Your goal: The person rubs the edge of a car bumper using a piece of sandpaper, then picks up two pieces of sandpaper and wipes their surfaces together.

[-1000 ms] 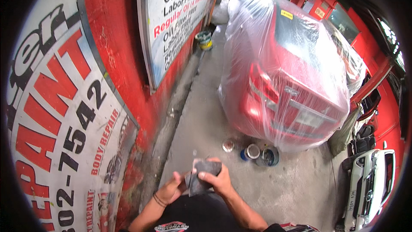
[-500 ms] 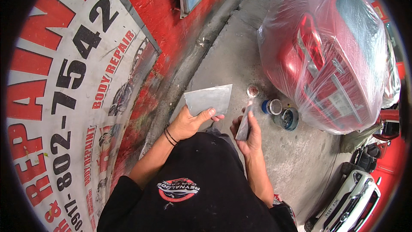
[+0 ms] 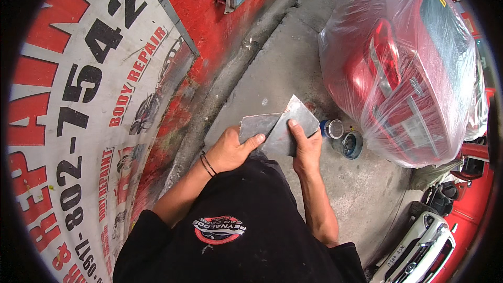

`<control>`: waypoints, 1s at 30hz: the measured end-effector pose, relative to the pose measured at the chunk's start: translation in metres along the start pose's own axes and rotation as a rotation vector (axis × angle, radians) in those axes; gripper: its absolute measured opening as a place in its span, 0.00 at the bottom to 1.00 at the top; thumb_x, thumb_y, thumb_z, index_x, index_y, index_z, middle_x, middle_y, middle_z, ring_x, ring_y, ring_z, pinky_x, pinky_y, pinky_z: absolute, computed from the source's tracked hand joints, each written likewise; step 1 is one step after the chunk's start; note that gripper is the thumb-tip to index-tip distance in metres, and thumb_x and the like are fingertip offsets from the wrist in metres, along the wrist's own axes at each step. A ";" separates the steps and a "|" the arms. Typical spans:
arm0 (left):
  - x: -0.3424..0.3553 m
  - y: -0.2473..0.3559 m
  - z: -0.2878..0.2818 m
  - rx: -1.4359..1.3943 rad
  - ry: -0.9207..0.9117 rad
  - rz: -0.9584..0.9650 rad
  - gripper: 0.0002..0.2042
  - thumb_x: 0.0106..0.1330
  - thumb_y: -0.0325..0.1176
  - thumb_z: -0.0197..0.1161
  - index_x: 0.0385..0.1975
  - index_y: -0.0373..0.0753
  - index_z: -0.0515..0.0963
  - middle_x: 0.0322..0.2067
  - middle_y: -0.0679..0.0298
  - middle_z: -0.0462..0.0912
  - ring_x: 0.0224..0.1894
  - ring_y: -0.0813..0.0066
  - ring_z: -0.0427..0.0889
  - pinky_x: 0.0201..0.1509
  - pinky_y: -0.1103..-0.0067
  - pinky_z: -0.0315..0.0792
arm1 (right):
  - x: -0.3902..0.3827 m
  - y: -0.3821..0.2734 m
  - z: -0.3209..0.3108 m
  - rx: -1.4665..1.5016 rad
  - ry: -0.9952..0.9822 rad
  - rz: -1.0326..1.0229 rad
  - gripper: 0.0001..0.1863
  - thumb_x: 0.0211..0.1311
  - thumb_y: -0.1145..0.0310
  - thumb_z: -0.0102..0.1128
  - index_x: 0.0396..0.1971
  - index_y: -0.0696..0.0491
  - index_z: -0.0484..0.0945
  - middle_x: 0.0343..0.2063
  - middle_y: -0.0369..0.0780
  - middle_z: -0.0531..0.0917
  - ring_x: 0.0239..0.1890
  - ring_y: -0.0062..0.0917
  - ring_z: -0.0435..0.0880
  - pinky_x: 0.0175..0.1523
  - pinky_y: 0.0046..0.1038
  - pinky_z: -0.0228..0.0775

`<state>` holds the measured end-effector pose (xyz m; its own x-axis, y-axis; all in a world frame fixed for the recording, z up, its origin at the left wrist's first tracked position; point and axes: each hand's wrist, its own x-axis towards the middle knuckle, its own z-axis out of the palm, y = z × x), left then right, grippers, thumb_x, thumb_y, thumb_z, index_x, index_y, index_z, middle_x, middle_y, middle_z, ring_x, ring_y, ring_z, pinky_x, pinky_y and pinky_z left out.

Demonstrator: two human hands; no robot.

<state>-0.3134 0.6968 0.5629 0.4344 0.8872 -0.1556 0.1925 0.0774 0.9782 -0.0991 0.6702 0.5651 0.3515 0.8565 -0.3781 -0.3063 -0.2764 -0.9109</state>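
Observation:
My left hand grips a flat grey metal plate, its thumb lying on the top face. In my right hand is a second thin grey sheet, a filler spreader, with the thumb pressed on its face. The spreader's left edge overlaps the right part of the plate, and both are tilted in front of my body. Grey smears mark the two faces. My fingers beneath the sheets are mostly hidden.
An open blue-sided can and a wider tin stand on the concrete floor right of my hands. A red car under clear plastic sits beyond them. A large printed sign and red wall run along the left.
My right hand has turned the spreader from edge-on to flat and brought it left onto the plate. The left hand's plate has shifted slightly right and tilted.

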 end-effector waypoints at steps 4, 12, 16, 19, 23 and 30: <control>-0.001 0.012 0.003 0.053 -0.013 0.057 0.17 0.77 0.39 0.60 0.53 0.31 0.81 0.41 0.44 0.88 0.46 0.44 0.87 0.52 0.63 0.78 | -0.005 -0.001 0.020 -0.039 0.026 -0.114 0.23 0.64 0.69 0.74 0.56 0.59 0.77 0.48 0.38 0.84 0.49 0.21 0.82 0.58 0.27 0.74; 0.008 -0.013 -0.040 -0.057 -0.538 -0.179 0.15 0.78 0.38 0.59 0.49 0.30 0.80 0.34 0.51 0.88 0.37 0.64 0.89 0.46 0.67 0.81 | -0.017 -0.045 0.055 -0.649 -0.389 -0.304 0.19 0.63 0.67 0.76 0.47 0.59 0.79 0.32 0.39 0.88 0.36 0.18 0.87 0.42 0.25 0.79; 0.002 -0.010 -0.035 -0.089 -0.211 -0.164 0.16 0.78 0.38 0.59 0.48 0.28 0.80 0.32 0.52 0.88 0.33 0.64 0.89 0.45 0.68 0.82 | 0.001 -0.015 0.063 -0.411 -0.197 -0.336 0.20 0.62 0.67 0.77 0.47 0.60 0.78 0.30 0.39 0.88 0.34 0.18 0.86 0.40 0.25 0.79; 0.012 -0.019 -0.049 0.069 -0.430 -0.284 0.16 0.78 0.37 0.60 0.52 0.27 0.77 0.32 0.53 0.87 0.33 0.64 0.88 0.43 0.67 0.82 | -0.001 -0.007 0.065 -0.475 -0.252 -0.349 0.20 0.62 0.67 0.77 0.47 0.59 0.78 0.28 0.38 0.87 0.31 0.17 0.85 0.38 0.25 0.78; 0.016 -0.020 -0.067 0.024 -0.532 -0.214 0.20 0.75 0.39 0.63 0.56 0.27 0.75 0.41 0.48 0.87 0.44 0.65 0.88 0.50 0.67 0.79 | -0.007 -0.023 0.077 -0.657 -0.447 -0.318 0.20 0.61 0.64 0.78 0.47 0.56 0.79 0.30 0.39 0.89 0.32 0.18 0.86 0.38 0.27 0.79; 0.024 -0.024 -0.045 -1.095 -0.537 -0.254 0.41 0.77 0.63 0.51 0.77 0.35 0.59 0.71 0.57 0.70 0.74 0.62 0.67 0.77 0.62 0.60 | 0.004 0.004 0.053 -0.105 0.001 -0.072 0.21 0.60 0.64 0.78 0.45 0.59 0.79 0.38 0.39 0.87 0.40 0.20 0.85 0.48 0.27 0.78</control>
<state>-0.3469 0.7362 0.5421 0.8464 0.5135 -0.1412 -0.3984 0.7865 0.4720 -0.1457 0.6953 0.5693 0.3705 0.8750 -0.3116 -0.1863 -0.2586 -0.9478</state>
